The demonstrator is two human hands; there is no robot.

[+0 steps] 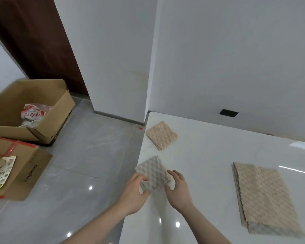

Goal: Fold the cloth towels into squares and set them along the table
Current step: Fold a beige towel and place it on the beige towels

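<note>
One folded beige towel (161, 135) lies finished as a square near the far left corner of the white bench (209, 155), a loose thread trailing from it. One grey waffle-textured towel (152, 173), already folded down to a square, sits at the bench's left edge just this side of the beige one, between both hands. Left hand (134, 189): fingers curled onto the towel's near-left corner, gripping it. Right hand (179, 187): fingers loosely bent at the towel's right edge, thumb tip touching the fabric; whether it pinches cannot be told. Remaining stock: a stack of larger beige towels (264, 198), folded only in part, well apart to the right on the bench. Judged progress: one square placed, a second being set down in line with it, the stack not yet reduced to squares, so most of the work is left. Off the bench, on the grey tiled floor: an open cardboard box (30, 110) holding a printed bag, and a taped cardboard box (19, 169) with a leaflet on top.
</note>
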